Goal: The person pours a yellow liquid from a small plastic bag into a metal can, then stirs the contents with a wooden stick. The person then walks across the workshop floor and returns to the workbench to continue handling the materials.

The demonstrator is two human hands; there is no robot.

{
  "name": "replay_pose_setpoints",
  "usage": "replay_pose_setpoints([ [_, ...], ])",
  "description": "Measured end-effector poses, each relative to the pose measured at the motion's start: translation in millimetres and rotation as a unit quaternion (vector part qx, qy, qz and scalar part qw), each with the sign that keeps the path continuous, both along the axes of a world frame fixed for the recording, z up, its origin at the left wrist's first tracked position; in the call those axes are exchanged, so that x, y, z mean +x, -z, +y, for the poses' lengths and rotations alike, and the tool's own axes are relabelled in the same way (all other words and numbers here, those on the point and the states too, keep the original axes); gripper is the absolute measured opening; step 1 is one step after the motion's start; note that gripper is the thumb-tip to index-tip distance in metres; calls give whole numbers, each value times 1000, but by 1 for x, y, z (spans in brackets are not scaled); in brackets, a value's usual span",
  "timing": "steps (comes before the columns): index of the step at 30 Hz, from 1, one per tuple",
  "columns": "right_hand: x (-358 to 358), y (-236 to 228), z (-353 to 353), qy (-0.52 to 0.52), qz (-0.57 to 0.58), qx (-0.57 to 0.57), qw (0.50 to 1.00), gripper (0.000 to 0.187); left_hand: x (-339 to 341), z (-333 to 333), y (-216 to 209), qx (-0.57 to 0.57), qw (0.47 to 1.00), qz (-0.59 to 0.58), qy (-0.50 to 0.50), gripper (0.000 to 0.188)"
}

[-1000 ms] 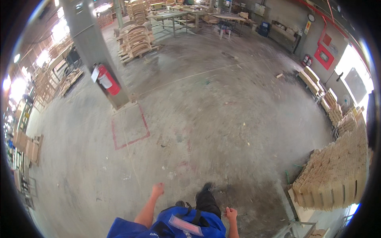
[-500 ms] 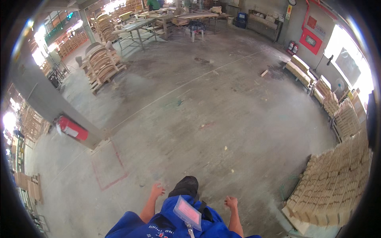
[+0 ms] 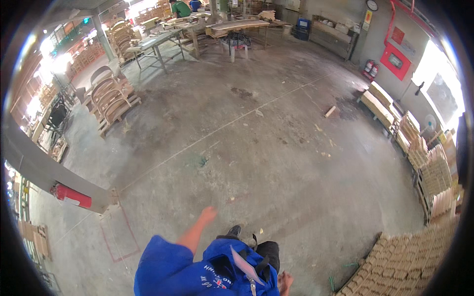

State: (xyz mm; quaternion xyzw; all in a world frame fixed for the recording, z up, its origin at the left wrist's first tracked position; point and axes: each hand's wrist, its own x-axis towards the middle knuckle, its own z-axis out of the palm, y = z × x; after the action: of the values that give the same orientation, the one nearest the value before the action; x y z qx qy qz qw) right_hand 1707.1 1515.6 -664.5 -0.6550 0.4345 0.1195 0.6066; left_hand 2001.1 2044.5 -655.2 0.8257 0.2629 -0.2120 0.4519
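Observation:
My left hand (image 3: 209, 214) is stretched forward over the concrete floor, smeared by motion, so its fingers cannot be told apart. No object shows in it. Low down beside my right leg hangs my right hand (image 3: 285, 281), its fingers loosely bent and nothing visible in them. Neither hand touches anything that I can see. On my chest a badge in a clear holder (image 3: 245, 264) hangs tilted over my blue shirt (image 3: 163, 264). One dark shoe (image 3: 235, 230) shows ahead of my body.
Stacked wooden pieces (image 3: 405, 264) stand at near right, with more stacks (image 3: 434, 170) along the wall. A pillar with a red fire extinguisher (image 3: 71, 195) rises at left. Curved wooden parts (image 3: 111, 98) sit on a pallet farther off. Worktables (image 3: 155, 44) and a green-shirted person (image 3: 180, 8) are at the back.
My left hand has swung forward, and my right hand has dropped back and lower. The badge has tilted. The pillar and the right-hand stacks appear nearer and lower in view.

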Motion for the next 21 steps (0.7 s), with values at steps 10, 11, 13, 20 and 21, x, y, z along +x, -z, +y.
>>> replay_pose_setpoints([
  [10,215,13,-116,-9,104,32,994,31,430,-269,-102,6,996,-55,64,43],
  [11,247,11,-150,-26,92,34,995,30,434,-284,-81,10,997,-66,34,39],
  [13,309,11,-216,-35,62,37,997,29,441,-340,-57,95,986,-81,115,36],
  [20,519,-25,-544,108,-74,-47,990,26,453,-563,-3,-29,967,175,183,32],
  [21,543,-37,-594,138,-86,-60,985,26,459,-597,-4,-29,962,203,179,33],
])
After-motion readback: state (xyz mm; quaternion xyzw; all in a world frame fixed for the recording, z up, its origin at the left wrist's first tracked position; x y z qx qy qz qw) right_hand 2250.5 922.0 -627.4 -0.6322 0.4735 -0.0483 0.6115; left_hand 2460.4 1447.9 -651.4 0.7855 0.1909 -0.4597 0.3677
